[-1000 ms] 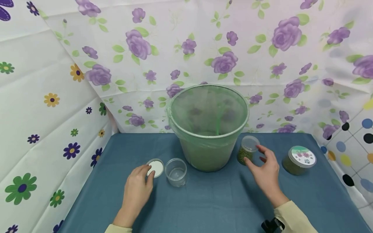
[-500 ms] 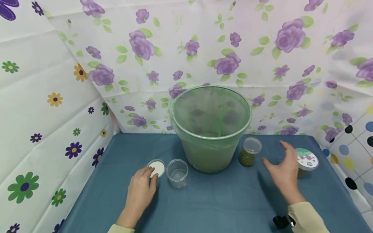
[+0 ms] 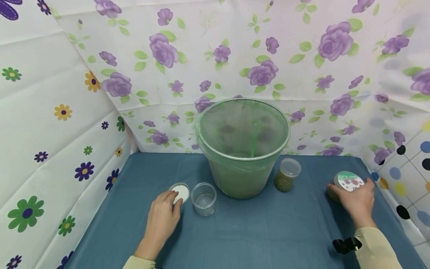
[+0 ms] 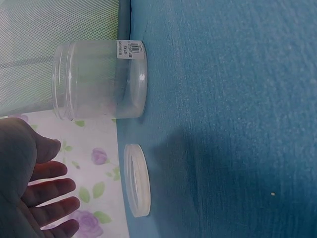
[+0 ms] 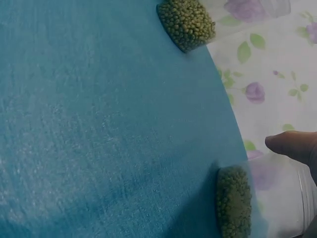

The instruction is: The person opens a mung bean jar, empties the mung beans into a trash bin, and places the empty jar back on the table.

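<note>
Spread wide, thumb on one side and fingers on the other, the grip of the right hand (image 3: 359, 204) spans the squat jar (image 5: 277, 203); whether it is squeezing, I can't tell. The left hand (image 3: 162, 213) has its fingers loosely out just above the lid (image 3: 181, 192), with a gap between. Purple-flowered cloth (image 3: 188, 48) hangs behind everything, and a blue-covered desk (image 3: 235, 235) runs along its foot. At the back of the desk, near the middle, is a mesh basket (image 3: 235, 184) lined with a see-through green bag (image 3: 240, 165). Well to its right stands the squat jar, upright, with green beans (image 5: 234, 203) at its bottom and a flowered label (image 3: 350, 181) on top. Closer in, just to the right of the basket, stands a slimmer jar (image 3: 286, 177), capped, its lower part filled with similar beans. An open clear jar (image 3: 204, 201) stands upright at the basket's front left, a barcode sticker (image 4: 130, 49) on its side. Least of them, the lid lies flat on the desk just left of that jar, its white face upward.
</note>
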Motion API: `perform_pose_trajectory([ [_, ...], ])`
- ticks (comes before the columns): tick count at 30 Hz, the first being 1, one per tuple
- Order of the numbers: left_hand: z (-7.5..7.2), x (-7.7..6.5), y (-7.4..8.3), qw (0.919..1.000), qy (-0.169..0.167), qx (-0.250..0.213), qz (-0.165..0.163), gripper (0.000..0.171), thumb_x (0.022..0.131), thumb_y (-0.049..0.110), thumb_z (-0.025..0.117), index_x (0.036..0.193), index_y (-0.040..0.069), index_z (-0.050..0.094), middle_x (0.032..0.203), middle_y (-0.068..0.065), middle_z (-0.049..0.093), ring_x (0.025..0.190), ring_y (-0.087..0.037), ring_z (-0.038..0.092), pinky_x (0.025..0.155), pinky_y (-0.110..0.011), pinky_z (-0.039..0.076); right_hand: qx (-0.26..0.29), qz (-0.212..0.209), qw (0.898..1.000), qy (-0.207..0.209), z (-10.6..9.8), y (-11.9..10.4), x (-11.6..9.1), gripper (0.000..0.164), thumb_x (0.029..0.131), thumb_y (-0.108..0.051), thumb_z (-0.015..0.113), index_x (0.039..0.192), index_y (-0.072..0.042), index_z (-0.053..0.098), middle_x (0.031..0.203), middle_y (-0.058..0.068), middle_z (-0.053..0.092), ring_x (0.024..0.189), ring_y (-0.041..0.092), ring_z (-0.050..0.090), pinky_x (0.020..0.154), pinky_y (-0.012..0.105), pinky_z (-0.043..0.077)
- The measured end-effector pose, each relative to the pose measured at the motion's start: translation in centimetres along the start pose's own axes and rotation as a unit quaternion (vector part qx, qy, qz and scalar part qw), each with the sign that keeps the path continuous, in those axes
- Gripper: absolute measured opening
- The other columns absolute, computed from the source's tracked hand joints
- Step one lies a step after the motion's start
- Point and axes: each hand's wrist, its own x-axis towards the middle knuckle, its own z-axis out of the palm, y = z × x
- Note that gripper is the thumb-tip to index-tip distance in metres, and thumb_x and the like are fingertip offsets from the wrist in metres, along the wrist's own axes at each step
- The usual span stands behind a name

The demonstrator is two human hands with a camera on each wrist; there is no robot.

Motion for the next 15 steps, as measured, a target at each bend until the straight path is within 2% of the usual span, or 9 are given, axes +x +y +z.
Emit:
perform_pose_trajectory([
  [3,-0.1,0.0,0.0,1.0000,-0.005,0.002,-0.002,0.026,0.085,0.021,0.068,0.104,0.005,0.070,0.105,-0.013,0.068,0.102,-0.031,0.063,0.086,-0.050,0.049,0.021,0.009,1.000,0.002,0.2,0.3,-0.1,0.124,0.068,-0.060,0.071,0.149,-0.012,-0.009,0.148,0.032,0.015,0.132,0.051,0.024,0.100,0.065,0.029],
  [7,-0.1,-0.1,0.1,0.9999,-0.015,0.007,0.001,0.024,0.084,0.021,0.068,0.103,0.006,0.070,0.102,-0.012,0.069,0.098,-0.030,0.064,0.084,-0.048,0.050,0.019,0.031,0.999,0.015,0.1,0.3,-0.6,0.122,0.066,-0.062,0.071,0.147,-0.012,-0.006,0.144,0.034,0.021,0.126,0.050,0.031,0.098,0.062,0.033],
  [10,-0.3,0.1,0.4,0.9997,-0.019,0.010,0.008,0.023,0.084,0.022,0.068,0.102,0.007,0.070,0.100,-0.010,0.070,0.093,-0.029,0.066,0.081,-0.047,0.051,0.014,0.029,0.999,0.033,-0.1,0.0,-1.5,0.123,0.063,-0.065,0.071,0.146,-0.012,-0.003,0.141,0.033,0.025,0.122,0.048,0.035,0.094,0.060,0.034],
  [12,-0.5,0.3,0.8,0.9997,-0.019,0.012,0.011,0.023,0.084,0.022,0.068,0.103,0.008,0.070,0.100,-0.009,0.070,0.093,-0.029,0.066,0.081,-0.047,0.050,0.022,0.010,0.999,0.040,-0.1,-0.9,-2.7,0.123,0.061,-0.066,0.072,0.147,-0.014,0.001,0.141,0.030,0.028,0.121,0.045,0.037,0.092,0.060,0.036],
  [15,-1.0,0.7,1.6,0.9998,-0.008,0.003,0.019,0.024,0.084,0.021,0.068,0.103,0.007,0.070,0.102,-0.009,0.070,0.095,-0.028,0.066,0.083,-0.048,0.050,0.043,-0.045,0.997,0.051,-0.2,-2.8,-5.1,0.118,0.058,-0.063,0.077,0.146,-0.020,0.011,0.142,0.020,0.033,0.123,0.038,0.040,0.091,0.057,0.038],
])
